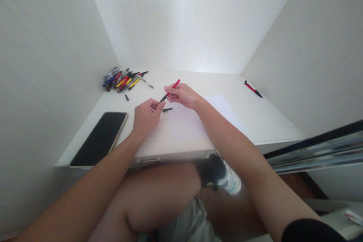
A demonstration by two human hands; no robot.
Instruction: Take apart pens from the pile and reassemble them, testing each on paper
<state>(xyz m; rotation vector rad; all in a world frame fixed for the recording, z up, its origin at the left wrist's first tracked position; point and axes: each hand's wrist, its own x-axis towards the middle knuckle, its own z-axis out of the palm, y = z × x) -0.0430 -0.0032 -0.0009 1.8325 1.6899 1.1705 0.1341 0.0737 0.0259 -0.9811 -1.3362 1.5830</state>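
Between my hands a red and black pen slants up to the right above the white desk. My right hand pinches its red barrel. At the lower, black end, the thumb and fingers of my left hand are closed on the same pen; the very tip is hidden by them. Just right of my left fingertips, a small black piece like a pen clip or cap lies on the desk. Under my right wrist is a white sheet of paper.
A heap of pens lies at the back left, with a short dark piece in front. A black-screened phone rests at the left front edge. One red, white and black pen lies far right. Pale walls enclose the desk.
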